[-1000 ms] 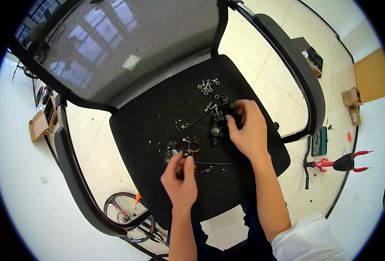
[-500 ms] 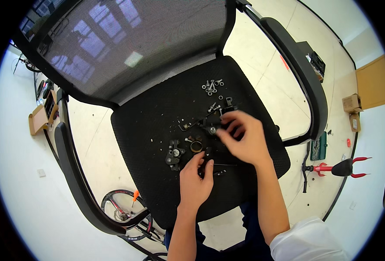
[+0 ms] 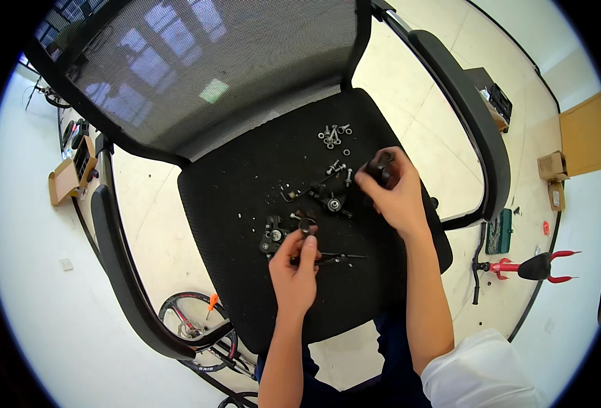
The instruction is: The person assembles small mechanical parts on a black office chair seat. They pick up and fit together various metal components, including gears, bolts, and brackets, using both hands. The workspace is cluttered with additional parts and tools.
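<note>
My left hand pinches a small dark round part between thumb and fingertips, above the black chair seat. My right hand is raised over the seat's right side, closed on a black bracket-like part, partly hidden by the fingers. Beside my left fingers lies a black brake caliper; a second black mechanism with a silver bolt rests between the hands. Near it are an L-shaped hex key and loose bolts. A thin dark rod lies right of my left hand.
Several silver bolts and nuts lie towards the mesh backrest. Black armrests flank the seat. On the floor are a bicycle wheel, an open cardboard box, a green toolbox and a red bike frame part.
My right hand has picked up the black bracket-like part from the seat and moved up and right with it. My left hand has shifted slightly left with its small part.
</note>
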`<action>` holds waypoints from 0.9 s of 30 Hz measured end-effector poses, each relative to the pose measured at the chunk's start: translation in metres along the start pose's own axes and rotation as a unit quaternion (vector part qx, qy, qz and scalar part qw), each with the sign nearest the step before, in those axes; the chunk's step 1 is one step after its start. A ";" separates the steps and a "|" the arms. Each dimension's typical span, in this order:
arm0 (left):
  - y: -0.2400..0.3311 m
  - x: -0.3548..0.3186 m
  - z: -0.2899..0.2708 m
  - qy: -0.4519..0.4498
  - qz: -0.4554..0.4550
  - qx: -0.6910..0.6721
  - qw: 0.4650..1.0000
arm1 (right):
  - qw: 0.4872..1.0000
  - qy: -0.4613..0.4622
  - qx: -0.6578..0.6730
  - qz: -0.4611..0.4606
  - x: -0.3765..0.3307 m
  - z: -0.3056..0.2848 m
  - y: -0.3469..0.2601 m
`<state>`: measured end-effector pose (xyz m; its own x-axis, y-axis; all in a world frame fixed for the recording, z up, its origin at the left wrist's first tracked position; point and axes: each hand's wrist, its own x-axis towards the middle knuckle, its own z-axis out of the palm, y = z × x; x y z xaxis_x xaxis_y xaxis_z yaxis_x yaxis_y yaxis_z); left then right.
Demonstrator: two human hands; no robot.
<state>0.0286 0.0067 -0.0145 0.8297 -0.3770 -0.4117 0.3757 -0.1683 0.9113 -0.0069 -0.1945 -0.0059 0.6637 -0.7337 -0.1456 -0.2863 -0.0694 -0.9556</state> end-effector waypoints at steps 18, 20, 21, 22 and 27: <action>0.004 0.005 -0.021 0.016 0.048 -0.050 0.997 | 0.913 -0.366 0.107 0.145 -0.040 0.035 -0.017; 0.006 0.005 -0.021 0.023 0.043 -0.067 0.997 | 0.918 -0.378 0.070 0.096 -0.038 0.034 -0.014; 0.006 0.005 -0.021 0.023 0.044 -0.071 0.996 | 0.919 -0.384 0.052 0.071 -0.037 0.035 -0.014; 0.006 0.005 -0.022 0.024 0.046 -0.074 0.996 | 0.921 -0.380 0.057 0.069 -0.038 0.036 -0.013; 0.001 0.004 -0.018 0.008 0.059 -0.064 0.996 | 0.915 -0.383 0.063 0.107 -0.039 0.034 -0.013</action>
<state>0.0398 0.0216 -0.0157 0.8769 -0.3732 -0.3028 0.3245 -0.0050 0.9459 -0.0055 -0.1424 0.0037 0.9051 -0.0288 -0.4242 -0.4170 0.1345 -0.8989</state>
